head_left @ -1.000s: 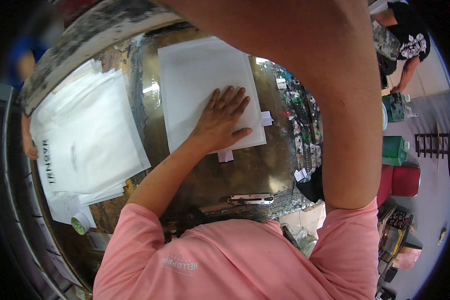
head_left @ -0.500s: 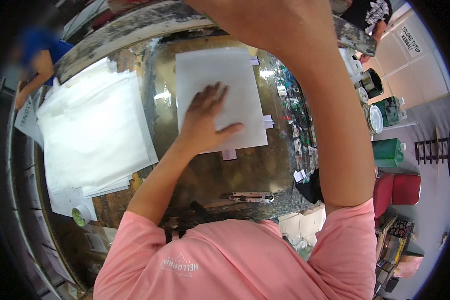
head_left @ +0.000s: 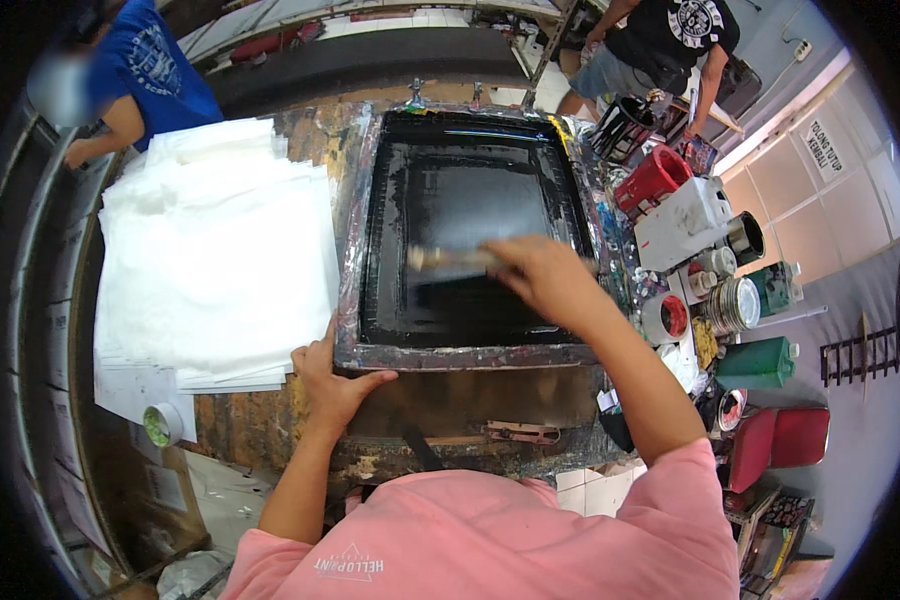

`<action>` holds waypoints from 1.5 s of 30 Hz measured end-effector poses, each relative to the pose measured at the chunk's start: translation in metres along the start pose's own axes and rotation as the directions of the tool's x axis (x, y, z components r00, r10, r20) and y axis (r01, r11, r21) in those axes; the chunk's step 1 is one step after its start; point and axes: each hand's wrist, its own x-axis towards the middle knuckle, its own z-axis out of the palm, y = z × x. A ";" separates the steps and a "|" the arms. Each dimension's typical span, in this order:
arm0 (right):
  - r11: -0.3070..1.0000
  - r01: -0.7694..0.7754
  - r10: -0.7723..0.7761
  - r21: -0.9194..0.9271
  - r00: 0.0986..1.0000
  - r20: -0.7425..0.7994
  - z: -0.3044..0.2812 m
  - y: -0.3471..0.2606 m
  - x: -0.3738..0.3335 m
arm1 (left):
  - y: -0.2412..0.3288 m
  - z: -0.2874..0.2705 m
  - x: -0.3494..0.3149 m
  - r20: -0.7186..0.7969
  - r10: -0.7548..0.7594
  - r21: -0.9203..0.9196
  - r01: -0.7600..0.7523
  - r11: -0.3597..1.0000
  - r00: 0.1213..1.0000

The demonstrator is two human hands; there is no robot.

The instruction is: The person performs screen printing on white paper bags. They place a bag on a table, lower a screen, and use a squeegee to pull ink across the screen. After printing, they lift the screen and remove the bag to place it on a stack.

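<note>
A silk-screen frame (head_left: 470, 356) with a black, glossy mesh lies flat on the worktable, its edges smeared with dried ink. Across the mesh, my right hand (head_left: 545, 275) grips a squeegee (head_left: 450, 258) with a pale handle, blurred by motion. Dark ink coats the mesh around it. At the frame's near left corner rests my left hand (head_left: 332, 375), thumb stretched along the front edge and fingers along the left side. Whatever lies under the frame is hidden. To its left is a tall, uneven pile of white sheets (head_left: 215, 260).
A box cutter (head_left: 523, 432) lies at the near table edge. A tape roll (head_left: 162, 425) sits below the sheets. Along the right stand a red can (head_left: 655, 180), a white jerrycan (head_left: 682, 225) and green jugs (head_left: 758, 364). Two other people are beyond the table.
The frame has come down over the white sheet. My left hand has left that sheet for the frame's corner. My right hand has come down from above onto the squeegee.
</note>
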 end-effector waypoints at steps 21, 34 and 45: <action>0.938 0.106 -0.182 -0.330 0.961 -0.208 0.060 0.119 0.170 | -0.019 0.009 -0.003 0.017 0.038 0.135 -0.040 0.990 0.999; 0.960 0.049 -0.120 -0.274 0.960 -0.252 0.101 0.039 0.041 | -0.021 0.012 -0.002 0.033 0.052 0.209 -0.057 0.976 0.998; 0.963 -0.024 0.014 -0.268 0.999 -0.037 0.075 -0.048 -0.058 | -0.025 0.014 -0.006 -0.011 0.073 0.174 -0.070 0.982 0.997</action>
